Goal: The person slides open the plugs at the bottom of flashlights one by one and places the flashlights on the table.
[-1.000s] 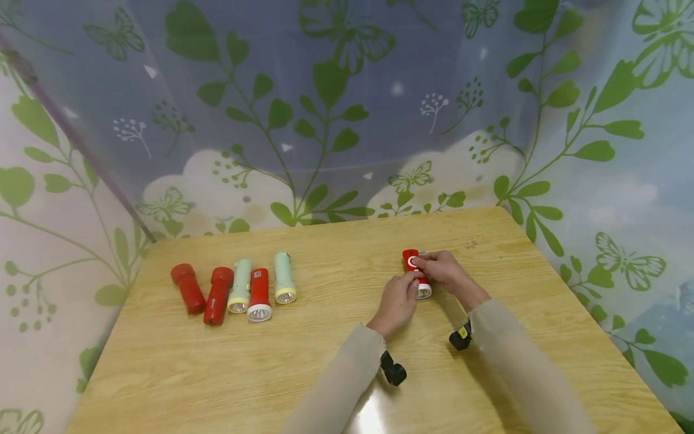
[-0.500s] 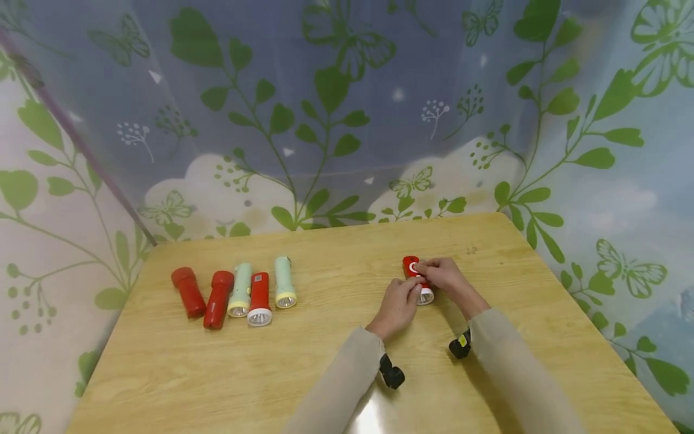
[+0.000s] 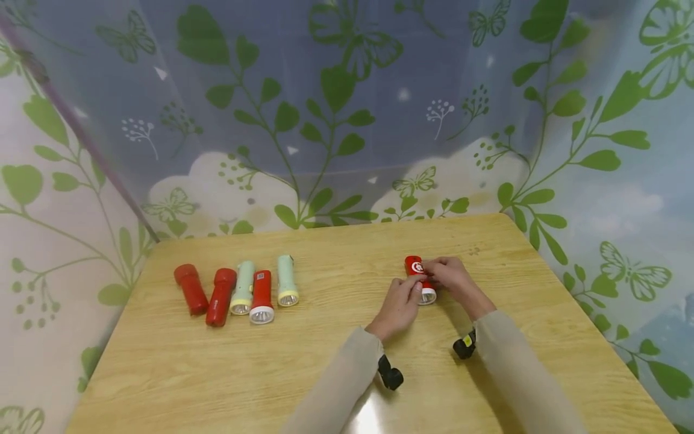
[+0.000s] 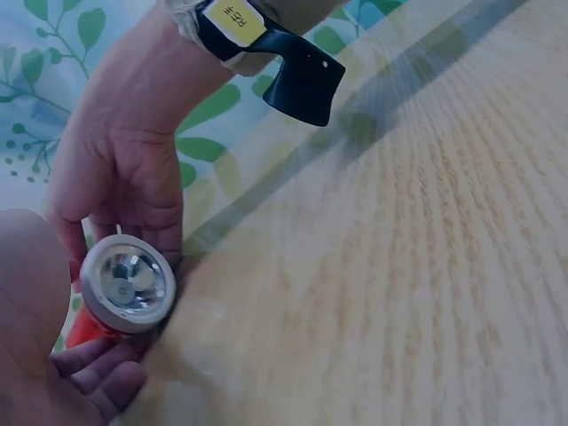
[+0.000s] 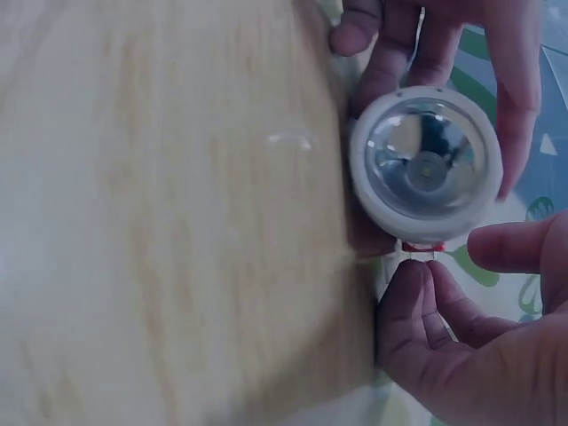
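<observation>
In the head view a red flashlight [image 3: 427, 295] with a white head lies on the table at the right, lens toward me. My left hand [image 3: 400, 303] grips it from the near left side. My right hand [image 3: 449, 274] is at its right side, its fingers bent against the body. The right wrist view shows the white-rimmed lens [image 5: 426, 169] close up, with thin metal pins [image 5: 411, 256] at a red piece below it. The right fingertips [image 5: 413, 280] touch these pins. In the left wrist view the flashlight's head hides most of its red body [image 4: 87, 328].
At the left of the wooden table [image 3: 325, 361] several flashlights lie grouped: red ones [image 3: 191, 289], mint-green ones [image 3: 285, 278] and a red one with a white head [image 3: 262, 289]. A leaf-patterned cloth [image 3: 347, 138] stands behind the table.
My right thumb and fingers have slid off the white round mark toward the flashlight's right side, so the mark now shows fully. The left hand stays nearly still on the flashlight.
</observation>
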Demonstrator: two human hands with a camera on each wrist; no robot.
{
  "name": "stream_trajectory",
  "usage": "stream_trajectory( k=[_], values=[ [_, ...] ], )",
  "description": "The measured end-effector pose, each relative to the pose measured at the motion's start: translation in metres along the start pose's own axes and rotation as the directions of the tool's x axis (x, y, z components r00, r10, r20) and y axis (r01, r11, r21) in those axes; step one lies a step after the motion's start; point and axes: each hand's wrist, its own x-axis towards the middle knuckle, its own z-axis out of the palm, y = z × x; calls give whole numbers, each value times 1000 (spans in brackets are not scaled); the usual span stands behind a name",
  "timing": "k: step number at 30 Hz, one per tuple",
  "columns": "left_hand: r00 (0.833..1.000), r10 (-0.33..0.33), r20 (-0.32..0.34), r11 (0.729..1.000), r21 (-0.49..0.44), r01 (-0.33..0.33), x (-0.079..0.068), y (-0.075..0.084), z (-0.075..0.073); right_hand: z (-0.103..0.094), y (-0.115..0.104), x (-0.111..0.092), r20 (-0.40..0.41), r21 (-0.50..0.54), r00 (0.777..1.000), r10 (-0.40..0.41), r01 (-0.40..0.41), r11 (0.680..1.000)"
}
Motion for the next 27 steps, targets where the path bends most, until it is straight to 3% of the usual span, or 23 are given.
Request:
stream_trajectory(
  k=[6,11,20,27],
  values=[
    [1000,-3,7,1000,-30,3,-3,0,-11,-13,-16,-6,-27,-34,999,-39,38,999],
    [1000,-11,-9,998,-62,10,-13,-1,-29,-19,-33,-11,-36,-70,994,-100,98,993],
    [1000,14,-15,996,-93,-15,-44,6,-88,-4,-70,-19,14,-137,984,-179,180,974],
    [996,-28,-81,998,-61,23,-77,-8,-138,18,-91,-23,79,-173,969,-232,243,954]
  ],
)
